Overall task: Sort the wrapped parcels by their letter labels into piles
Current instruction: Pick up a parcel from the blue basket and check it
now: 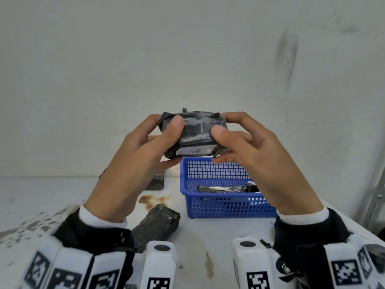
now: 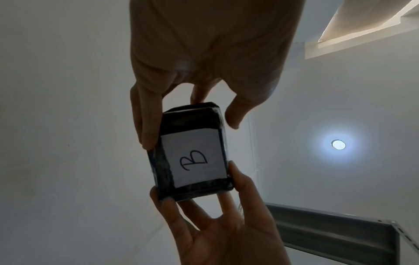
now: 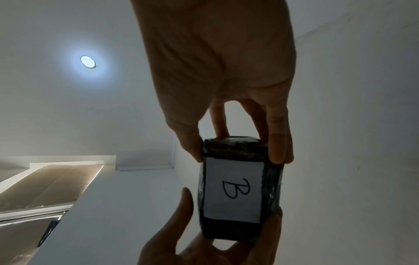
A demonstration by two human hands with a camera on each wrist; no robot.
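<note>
The white table (image 1: 218, 243) carried a blue basket (image 1: 218, 207) at 3 o'clock. Up at 12, the left hand (image 1: 133, 161) and right hand (image 1: 256, 157) pinched the black parcel (image 1: 192, 135) between them, thumbs on top, its B label (image 3: 233, 190) facing down.

My right hand (image 3: 217, 75) is reaching down from the top of the view and pinching the near end of a black-wrapped parcel (image 3: 240, 190) between thumb and fingers. My left hand (image 3: 204, 247) is gripping its far end from below. A white label (image 3: 233, 190) marked B is facing the camera. Left of my right hand, a round ceiling light (image 3: 88, 61) is glowing.
</note>
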